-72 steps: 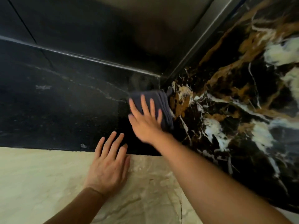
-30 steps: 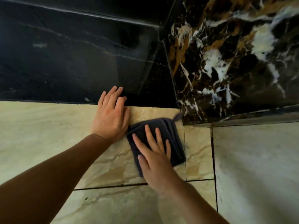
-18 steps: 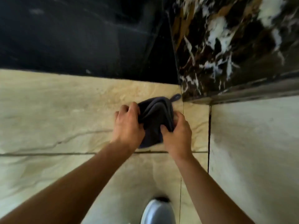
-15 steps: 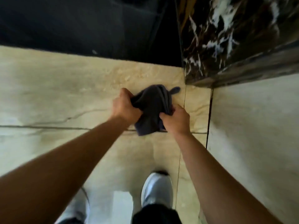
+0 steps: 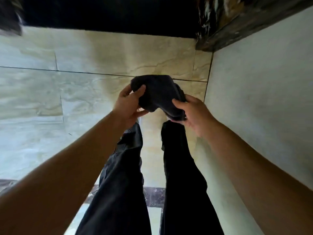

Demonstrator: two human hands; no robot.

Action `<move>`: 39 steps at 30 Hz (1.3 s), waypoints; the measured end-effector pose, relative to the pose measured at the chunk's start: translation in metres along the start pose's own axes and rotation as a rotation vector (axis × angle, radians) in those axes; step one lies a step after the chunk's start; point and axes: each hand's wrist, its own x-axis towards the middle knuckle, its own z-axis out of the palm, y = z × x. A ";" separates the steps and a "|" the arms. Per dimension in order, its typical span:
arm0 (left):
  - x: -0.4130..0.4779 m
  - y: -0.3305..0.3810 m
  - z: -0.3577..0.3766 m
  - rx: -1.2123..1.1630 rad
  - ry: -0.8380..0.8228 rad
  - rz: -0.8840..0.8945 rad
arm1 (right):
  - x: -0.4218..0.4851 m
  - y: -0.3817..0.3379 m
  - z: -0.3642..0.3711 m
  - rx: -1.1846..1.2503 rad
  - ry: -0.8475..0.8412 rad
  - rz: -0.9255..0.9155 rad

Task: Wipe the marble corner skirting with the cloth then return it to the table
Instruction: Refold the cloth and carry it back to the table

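A dark grey folded cloth (image 5: 156,93) hangs in the air in front of me, above the floor. My left hand (image 5: 128,103) pinches its upper left corner. On the cloth's lower right edge my right hand (image 5: 193,112) is closed. The marble corner skirting (image 5: 211,19), black with white and gold veins, lies far off at the top right. A plain black skirting band (image 5: 110,16) runs along the top edge. No table is in view.
Beige stone floor tiles (image 5: 101,53) spread below, with a paler slab (image 5: 262,82) on the right. My legs in dark trousers (image 5: 128,175) stand under the cloth. A dark marble strip (image 5: 152,195) crosses the floor near my feet. A blurred dark object (image 5: 10,16) sits top left.
The cloth has come off the skirting and floor and now sits lifted in both hands. The view has risen and pulled back from the corner, and my legs have come into sight.
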 end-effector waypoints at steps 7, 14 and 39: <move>-0.240 0.114 0.027 0.322 -0.235 0.418 | -0.284 -0.081 0.014 0.168 0.092 -0.197; -0.414 0.137 -0.002 0.468 -0.607 0.482 | -0.477 -0.035 0.059 0.204 0.363 -0.434; -0.827 -0.557 -0.324 1.349 -1.700 0.791 | -0.834 0.822 0.324 1.440 1.462 -0.504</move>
